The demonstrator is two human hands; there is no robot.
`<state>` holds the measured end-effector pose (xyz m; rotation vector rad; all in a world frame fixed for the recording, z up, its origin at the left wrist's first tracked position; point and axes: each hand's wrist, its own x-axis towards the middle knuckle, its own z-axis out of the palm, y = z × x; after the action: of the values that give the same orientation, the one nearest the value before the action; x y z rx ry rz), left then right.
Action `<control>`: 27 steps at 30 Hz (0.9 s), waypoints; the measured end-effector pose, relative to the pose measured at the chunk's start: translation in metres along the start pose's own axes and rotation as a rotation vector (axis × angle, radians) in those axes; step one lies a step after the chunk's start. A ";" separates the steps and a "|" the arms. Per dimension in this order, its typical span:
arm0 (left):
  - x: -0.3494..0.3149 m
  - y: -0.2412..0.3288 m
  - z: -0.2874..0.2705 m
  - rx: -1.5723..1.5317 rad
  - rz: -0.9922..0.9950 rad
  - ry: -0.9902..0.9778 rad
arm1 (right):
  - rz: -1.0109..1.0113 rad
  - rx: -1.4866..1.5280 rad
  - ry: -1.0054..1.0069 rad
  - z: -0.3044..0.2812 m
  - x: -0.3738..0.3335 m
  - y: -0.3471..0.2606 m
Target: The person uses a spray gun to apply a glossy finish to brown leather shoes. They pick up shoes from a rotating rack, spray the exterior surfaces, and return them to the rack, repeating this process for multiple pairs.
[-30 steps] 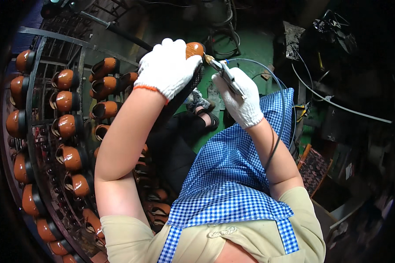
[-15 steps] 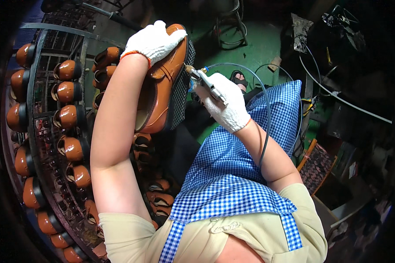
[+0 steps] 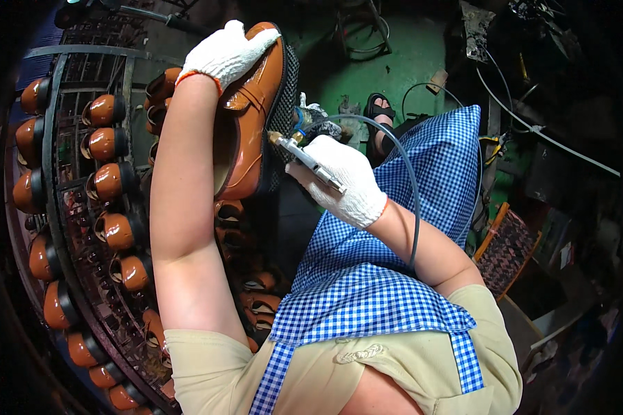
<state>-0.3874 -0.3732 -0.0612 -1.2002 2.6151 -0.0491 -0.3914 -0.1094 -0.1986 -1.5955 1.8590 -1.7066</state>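
Observation:
A glossy brown shoe [image 3: 254, 131] with a strap and a dark textured sole hangs at the upper middle, toe up. My left hand [image 3: 223, 57], in a white knit glove with an orange cuff, grips it near the toe, the thumb lying across the toe top. In my gloved right hand [image 3: 345, 181] is a small metal spray gun [image 3: 311, 164]. Its brass nozzle points at the shoe's side near the sole edge, lower than the strap. Whether the nozzle touches the shoe I cannot tell. A thin blue-grey hose [image 3: 412, 162] loops from the gun over my right forearm.
On the left, a metal rack [image 3: 57, 162] carries rows of brown shoes [image 3: 109, 144]. More brown shoes [image 3: 259, 304] lie below my left arm. A blue checked apron [image 3: 367, 297] covers my lap. A stool [image 3: 367, 31] stands ahead on the green floor [image 3: 412, 52]; a woven chair [image 3: 507, 256] is at right.
My right hand has brought the spray gun down along the shoe's side, from above the strap to below it. My left hand and the shoe have shifted slightly up and left.

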 end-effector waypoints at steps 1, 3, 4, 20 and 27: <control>0.000 -0.001 -0.001 0.012 -0.004 0.003 | -0.037 -0.009 0.004 0.003 -0.003 0.001; 0.001 -0.001 0.000 0.034 -0.007 0.006 | -0.031 0.047 -0.025 0.004 -0.009 0.000; 0.001 0.000 0.001 0.028 -0.010 0.002 | 0.002 0.080 -0.055 -0.005 -0.005 -0.008; -0.042 -0.025 -0.014 -0.566 0.041 0.201 | 0.027 -0.071 -0.002 -0.065 0.007 0.003; -0.210 -0.050 0.009 -0.986 0.126 0.423 | 0.209 0.020 -0.092 -0.057 0.005 0.034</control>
<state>-0.2176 -0.2479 -0.0157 -1.3649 3.1644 1.2659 -0.4529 -0.0849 -0.2035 -1.3916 1.8825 -1.5339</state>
